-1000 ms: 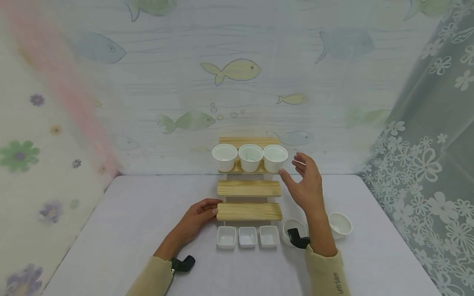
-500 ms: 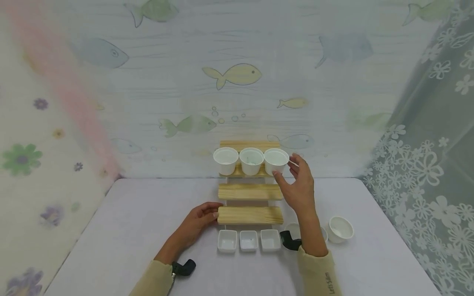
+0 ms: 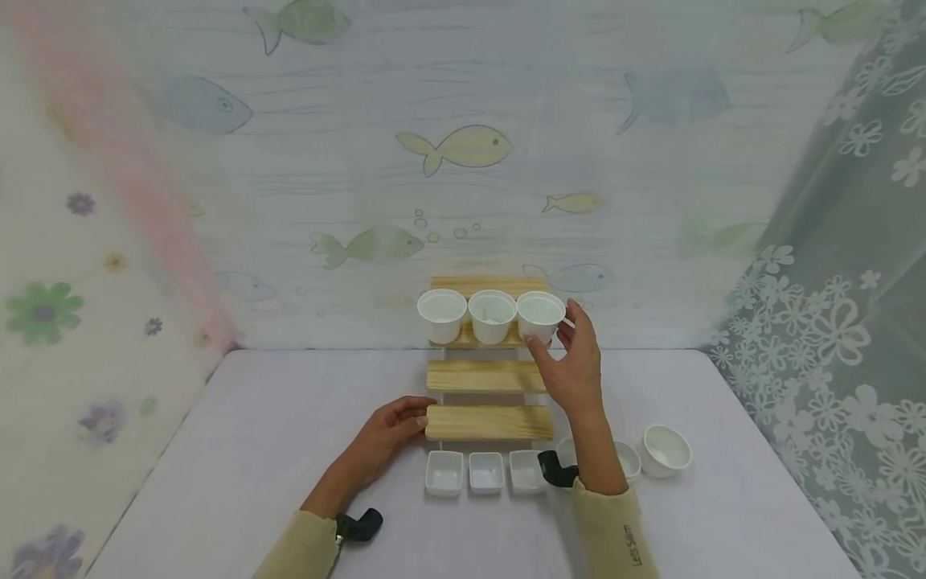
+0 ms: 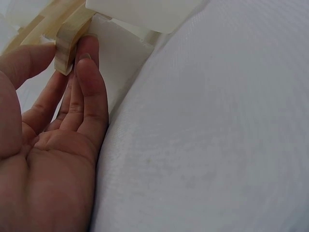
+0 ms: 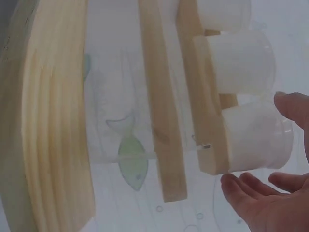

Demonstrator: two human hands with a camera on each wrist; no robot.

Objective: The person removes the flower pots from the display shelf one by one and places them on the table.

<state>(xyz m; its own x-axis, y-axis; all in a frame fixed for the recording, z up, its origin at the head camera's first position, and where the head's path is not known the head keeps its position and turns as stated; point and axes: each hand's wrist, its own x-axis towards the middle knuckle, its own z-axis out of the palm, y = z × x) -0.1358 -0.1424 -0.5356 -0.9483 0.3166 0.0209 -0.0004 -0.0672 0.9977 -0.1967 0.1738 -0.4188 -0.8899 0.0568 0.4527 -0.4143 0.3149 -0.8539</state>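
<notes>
Three white plastic cups stand in a row on an upper tier of the stepped wooden rack (image 3: 489,376). My right hand (image 3: 575,370) is around the rightmost cup (image 3: 539,318), thumb at its front and fingers along its right side. In the right wrist view, the thumb (image 5: 292,105) lies near that cup's rim and the fingertips (image 5: 231,182) are close to its base. My left hand (image 3: 387,434) holds the left end of the lowest board (image 3: 489,422). The left wrist view shows thumb and fingers pinching that board end (image 4: 67,46).
A row of three small square white dishes (image 3: 486,473) stands in front of the rack. Right of them are round white bowls (image 3: 665,450), partly hidden by my right forearm. A wall with printed fish rises behind the white-covered table (image 3: 289,394).
My right hand has moved left from beside the rightmost cup to close around it. My left hand stays at the lowest board's end. The head view has shifted slightly.
</notes>
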